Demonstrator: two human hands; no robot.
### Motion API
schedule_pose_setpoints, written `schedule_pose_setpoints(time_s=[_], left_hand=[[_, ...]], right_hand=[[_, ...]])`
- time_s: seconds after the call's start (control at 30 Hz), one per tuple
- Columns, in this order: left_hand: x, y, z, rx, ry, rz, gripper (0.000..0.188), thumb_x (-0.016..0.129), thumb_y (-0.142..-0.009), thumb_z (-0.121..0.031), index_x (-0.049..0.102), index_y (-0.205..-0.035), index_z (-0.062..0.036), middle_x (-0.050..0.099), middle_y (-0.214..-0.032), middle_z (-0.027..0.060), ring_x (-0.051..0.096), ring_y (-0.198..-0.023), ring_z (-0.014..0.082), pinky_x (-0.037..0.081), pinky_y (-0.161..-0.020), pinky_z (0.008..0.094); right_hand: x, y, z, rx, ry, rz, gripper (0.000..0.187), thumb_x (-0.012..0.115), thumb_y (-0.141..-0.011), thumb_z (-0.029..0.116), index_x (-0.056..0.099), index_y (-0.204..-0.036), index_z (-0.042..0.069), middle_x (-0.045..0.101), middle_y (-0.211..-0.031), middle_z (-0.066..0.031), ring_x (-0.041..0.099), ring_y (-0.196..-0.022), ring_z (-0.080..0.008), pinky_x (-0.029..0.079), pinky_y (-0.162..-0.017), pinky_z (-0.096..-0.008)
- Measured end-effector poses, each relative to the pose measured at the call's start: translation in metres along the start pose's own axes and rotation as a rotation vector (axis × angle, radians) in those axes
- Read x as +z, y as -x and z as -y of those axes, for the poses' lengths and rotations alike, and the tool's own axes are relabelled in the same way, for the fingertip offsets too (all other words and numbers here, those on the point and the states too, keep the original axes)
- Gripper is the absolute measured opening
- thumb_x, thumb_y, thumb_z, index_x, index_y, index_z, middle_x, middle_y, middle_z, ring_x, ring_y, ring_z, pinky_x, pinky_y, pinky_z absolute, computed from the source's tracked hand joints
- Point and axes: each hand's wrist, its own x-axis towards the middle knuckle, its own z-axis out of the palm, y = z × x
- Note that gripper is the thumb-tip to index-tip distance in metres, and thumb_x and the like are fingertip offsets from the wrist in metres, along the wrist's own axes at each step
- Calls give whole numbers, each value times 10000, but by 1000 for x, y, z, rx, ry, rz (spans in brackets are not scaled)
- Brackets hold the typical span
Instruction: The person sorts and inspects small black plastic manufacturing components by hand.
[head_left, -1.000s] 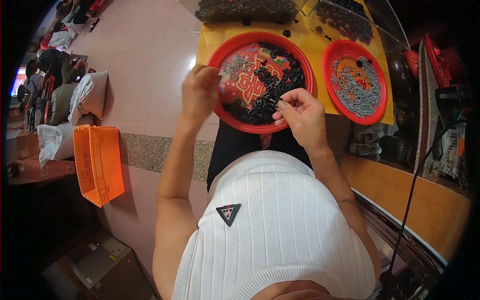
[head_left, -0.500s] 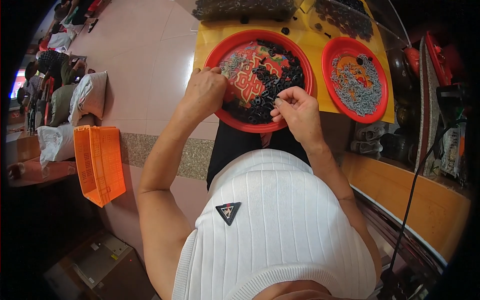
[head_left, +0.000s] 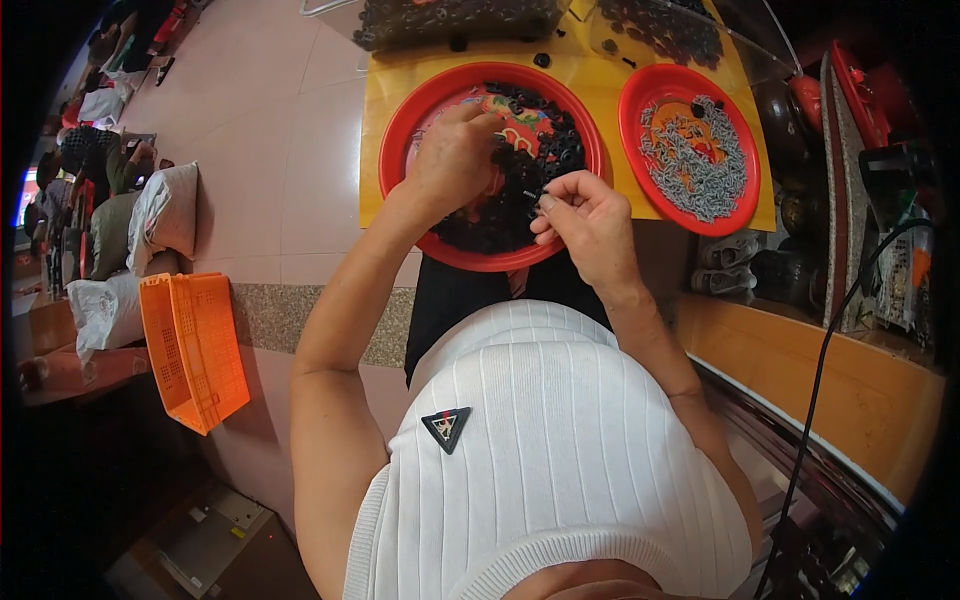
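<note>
In front of me a round red tray [head_left: 391,150] holds many small black plastic parts [head_left: 560,150], heaped mostly toward its right and near sides. My right hand [head_left: 592,225] is at the tray's right edge, thumb and forefinger pinched together. A small silvery screw [head_left: 530,193] sticks out from that pinch, with something dark at the fingertips. Over the left part of the tray hangs my left hand [head_left: 455,155], its fingers curled down and bunched. Whatever they hold, if anything, is hidden.
A second red tray [head_left: 628,130] of grey screws [head_left: 700,170] stands right on the yellow tabletop [head_left: 375,90]. Clear bins of black parts [head_left: 460,22] line the far side. On the floor left is an orange crate [head_left: 205,350], near white sacks [head_left: 165,215]. A black cable [head_left: 822,370] hangs right.
My left hand has moved right from the tray's left rim to over its black parts. The right hand stays pinched at nearly the same place; the screw now shows at its fingertips.
</note>
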Motion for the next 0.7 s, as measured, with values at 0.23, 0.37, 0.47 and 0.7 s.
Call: schedule_pose_setpoints(time_s=[0.23, 0.37, 0.47, 0.7], left_hand=[[-28, 20, -22, 119, 136, 424, 157, 642, -622, -54, 593, -754, 17, 541, -732, 147, 545, -767, 320, 447, -671, 385], [-23, 33, -22, 30, 35, 418, 163, 658, -612, -52, 593, -745, 15, 536, -733, 149, 546, -758, 320, 453, -669, 377], [-19, 33, -31, 20, 59, 316, 156, 652, -614, -35, 594, -750, 15, 533, -736, 148, 546, -755, 317, 454, -666, 372], [0, 37, -30, 119, 130, 262, 135, 608, -630, 21, 584, -762, 12, 508, -734, 142, 523, -713, 301, 438, -622, 372]], right_hand=[[-25, -6, 10, -117, -66, -117, 60, 522, -794, -10, 524, -845, -41, 563, -697, -81, 571, -577, -124, 484, -510, -213], [-17, -5, 10, -90, -50, -85, 66, 521, -797, -1, 524, -846, -46, 562, -696, -77, 568, -574, -116, 482, -503, -204], [-15, -2, 8, -64, -20, -66, 67, 521, -797, 2, 527, -846, -44, 561, -696, -73, 565, -574, -111, 480, -500, -199], [-13, 2, 9, -77, -9, -46, 64, 523, -796, 8, 524, -841, -38, 557, -695, -61, 567, -573, -100, 484, -502, -202]])
